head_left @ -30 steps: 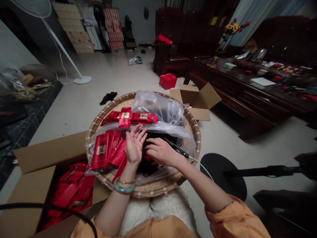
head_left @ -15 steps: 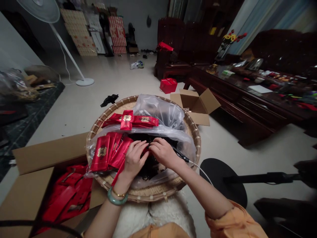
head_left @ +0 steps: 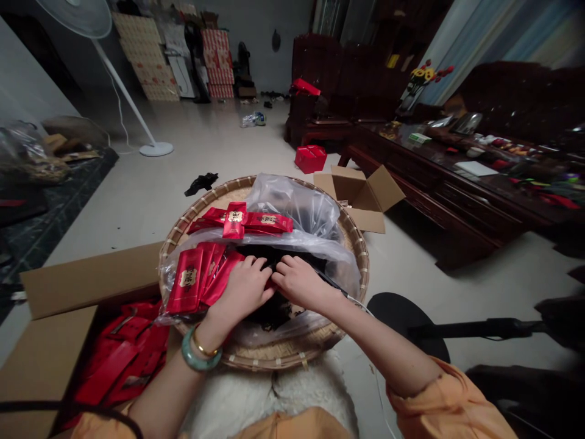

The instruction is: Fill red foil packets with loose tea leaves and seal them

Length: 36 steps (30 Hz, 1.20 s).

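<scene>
My left hand (head_left: 247, 281) and my right hand (head_left: 299, 281) are close together over dark, crinkled contents (head_left: 269, 314) in a clear plastic bag (head_left: 297, 241). The fingers of both hands are curled inward with fingertips nearly meeting; whatever lies between them is hidden. The bag rests on a round woven bamboo tray (head_left: 363, 256). Next to my left hand lie several red packets (head_left: 186, 280) with cream labels. More red packets (head_left: 269, 223) lie across the tray's far side. A dark device with a white cable (head_left: 361, 303) is partly hidden behind my right hand.
An open cardboard box (head_left: 91, 277) with red packets inside stands at the lower left. Another open box (head_left: 365, 189) and a red box (head_left: 311, 158) are beyond the tray. A round black stand base (head_left: 406, 320) is at right, a white fan (head_left: 155, 149) at back left.
My left forearm has shifted left and down, and its hand lies flatter. The red strip beside the left wrist no longer shows. My right hand has moved slightly.
</scene>
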Each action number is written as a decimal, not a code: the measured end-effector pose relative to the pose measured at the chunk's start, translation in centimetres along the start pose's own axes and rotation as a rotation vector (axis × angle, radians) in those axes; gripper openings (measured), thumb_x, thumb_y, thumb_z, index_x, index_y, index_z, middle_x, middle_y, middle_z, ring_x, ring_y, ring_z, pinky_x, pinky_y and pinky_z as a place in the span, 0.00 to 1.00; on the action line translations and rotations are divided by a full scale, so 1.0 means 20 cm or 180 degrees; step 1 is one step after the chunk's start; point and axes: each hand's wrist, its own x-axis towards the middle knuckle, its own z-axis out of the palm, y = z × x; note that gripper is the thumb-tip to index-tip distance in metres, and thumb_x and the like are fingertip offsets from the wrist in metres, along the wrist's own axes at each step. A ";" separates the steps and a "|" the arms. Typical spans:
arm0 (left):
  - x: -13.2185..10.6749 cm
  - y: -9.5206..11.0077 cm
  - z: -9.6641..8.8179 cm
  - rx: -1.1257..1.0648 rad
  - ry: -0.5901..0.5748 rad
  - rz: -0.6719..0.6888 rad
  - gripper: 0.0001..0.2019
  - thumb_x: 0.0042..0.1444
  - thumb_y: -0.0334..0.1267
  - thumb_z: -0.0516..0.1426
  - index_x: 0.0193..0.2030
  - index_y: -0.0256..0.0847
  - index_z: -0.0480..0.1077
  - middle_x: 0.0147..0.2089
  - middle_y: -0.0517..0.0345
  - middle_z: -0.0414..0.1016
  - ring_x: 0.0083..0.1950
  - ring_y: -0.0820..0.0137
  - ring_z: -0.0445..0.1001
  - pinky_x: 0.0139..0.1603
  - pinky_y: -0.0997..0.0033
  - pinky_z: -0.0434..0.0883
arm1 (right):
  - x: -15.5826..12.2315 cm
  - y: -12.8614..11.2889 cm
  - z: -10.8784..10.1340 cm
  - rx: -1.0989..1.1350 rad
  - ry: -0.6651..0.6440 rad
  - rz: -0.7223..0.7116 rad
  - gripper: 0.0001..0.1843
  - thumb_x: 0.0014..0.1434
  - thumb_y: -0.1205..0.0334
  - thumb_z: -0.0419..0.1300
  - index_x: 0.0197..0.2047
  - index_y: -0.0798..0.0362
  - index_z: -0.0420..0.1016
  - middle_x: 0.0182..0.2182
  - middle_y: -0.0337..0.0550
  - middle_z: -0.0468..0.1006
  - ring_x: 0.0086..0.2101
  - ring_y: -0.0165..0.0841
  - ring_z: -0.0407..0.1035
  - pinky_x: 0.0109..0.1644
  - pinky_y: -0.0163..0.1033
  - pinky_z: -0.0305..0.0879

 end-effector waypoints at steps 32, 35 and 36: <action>-0.04 -0.13 0.04 -0.1449 0.0035 0.0319 0.11 0.59 0.43 0.54 0.39 0.44 0.76 0.36 0.55 0.76 0.36 0.69 0.74 0.37 0.71 0.70 | -0.07 0.07 -0.01 0.0389 0.0729 -0.0102 0.10 0.62 0.60 0.55 0.35 0.54 0.76 0.33 0.46 0.73 0.36 0.34 0.63 0.36 0.37 0.63; -0.02 -0.12 0.05 -0.1362 0.0238 0.0213 0.11 0.58 0.44 0.55 0.38 0.42 0.76 0.33 0.56 0.71 0.33 0.71 0.70 0.33 0.72 0.68 | -0.06 0.05 0.04 0.0317 0.0625 -0.0179 0.10 0.63 0.63 0.54 0.34 0.54 0.75 0.33 0.46 0.73 0.37 0.34 0.64 0.37 0.37 0.64; -0.02 -0.12 0.04 -0.1362 0.0269 0.0167 0.11 0.58 0.44 0.56 0.39 0.42 0.76 0.33 0.57 0.69 0.33 0.71 0.69 0.33 0.72 0.68 | -0.06 0.05 0.06 0.0324 0.0631 -0.0199 0.09 0.63 0.64 0.53 0.34 0.55 0.74 0.33 0.46 0.73 0.37 0.33 0.64 0.37 0.36 0.64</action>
